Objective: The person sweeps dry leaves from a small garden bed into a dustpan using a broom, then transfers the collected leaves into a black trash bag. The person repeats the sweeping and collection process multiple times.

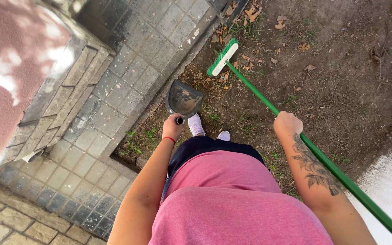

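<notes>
My left hand grips the handle of a dark metal dustpan, which hangs just above the dirt beside the paving edge. My right hand is closed around the long green handle of a broom. The broom's green head with pale bristles rests on the soil ahead, among dry leaves. Below the hands I see my pink shirt, dark trousers and light shoes.
Grey paving blocks run along the left, with a concrete kerb at their edge. Bare soil with scattered dry leaves and sparse grass lies ahead and right. A pale surface sits at the lower right.
</notes>
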